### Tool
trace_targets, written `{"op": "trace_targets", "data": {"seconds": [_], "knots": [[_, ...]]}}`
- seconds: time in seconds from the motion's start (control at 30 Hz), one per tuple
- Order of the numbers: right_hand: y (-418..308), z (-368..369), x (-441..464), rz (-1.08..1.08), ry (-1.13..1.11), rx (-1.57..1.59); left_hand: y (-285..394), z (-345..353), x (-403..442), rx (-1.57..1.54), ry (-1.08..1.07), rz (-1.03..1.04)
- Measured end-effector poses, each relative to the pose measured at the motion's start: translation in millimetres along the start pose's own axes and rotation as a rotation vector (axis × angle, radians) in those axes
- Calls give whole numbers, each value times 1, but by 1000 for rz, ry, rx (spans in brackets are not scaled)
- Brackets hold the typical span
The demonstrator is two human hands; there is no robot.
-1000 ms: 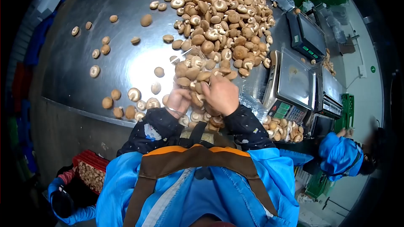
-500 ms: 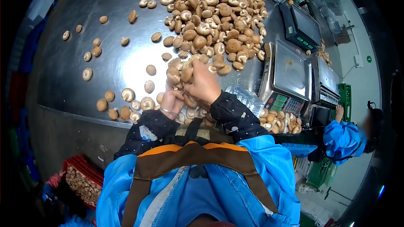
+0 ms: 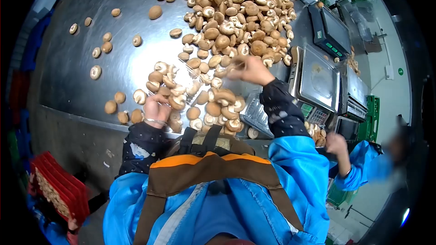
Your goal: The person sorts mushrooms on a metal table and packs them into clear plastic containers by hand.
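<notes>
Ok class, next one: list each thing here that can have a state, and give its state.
Left hand: curled at the filled tray; grip unclear
Right hand: fingers bent, blurred; grip unclear
Filled tray: clear, holding mushrooms
Mushroom pile: loose, heaped
Spare tray: clear, empty
Near scale: pan bare
Far scale: display lit green
Red crate: holding mushrooms

Smooth metal is shown by the table (image 3: 63,81) — glossy where light is reflected — and by the scale pan (image 3: 320,79). Matt skin is seen on the mushroom caps (image 3: 259,47), clear shiny plastic in the tray (image 3: 258,119), glossy blue cloth in the jacket (image 3: 295,163), and duller brown cloth in the strap (image 3: 181,180).
</notes>
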State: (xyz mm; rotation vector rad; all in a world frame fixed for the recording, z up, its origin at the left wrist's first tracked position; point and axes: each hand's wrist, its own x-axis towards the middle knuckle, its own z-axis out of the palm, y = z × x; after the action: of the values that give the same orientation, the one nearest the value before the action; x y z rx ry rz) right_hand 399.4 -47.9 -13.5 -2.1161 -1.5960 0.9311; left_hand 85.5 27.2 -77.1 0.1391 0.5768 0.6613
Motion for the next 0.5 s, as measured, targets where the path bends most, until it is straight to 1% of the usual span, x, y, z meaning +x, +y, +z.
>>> {"op": "trace_targets", "data": {"seconds": [0.07,0.1,0.13,0.2,0.23,0.33,0.37,0.47,0.5], "knots": [[33,12,20,92,263,-295,8,-10,9,-34,-43,-1],[43,23,34,234,134,-326,9,-11,12,-32,-56,29],[31,36,30,239,177,-420,11,-5,10,-39,-62,14],[18,57,33,230,233,-508,15,11,5,-55,-71,-20],[21,66,37,217,145,-579,13,5,9,-56,-56,-9],[26,71,29,287,148,-422,6,0,12,-62,-54,-45],[25,69,26,291,163,-459,3,2,13,-60,-28,-33],[34,68,36,154,23,-492,-5,0,21,-6,24,-45],[29,66,36,146,38,-488,-7,-3,26,-22,10,-72]]}}
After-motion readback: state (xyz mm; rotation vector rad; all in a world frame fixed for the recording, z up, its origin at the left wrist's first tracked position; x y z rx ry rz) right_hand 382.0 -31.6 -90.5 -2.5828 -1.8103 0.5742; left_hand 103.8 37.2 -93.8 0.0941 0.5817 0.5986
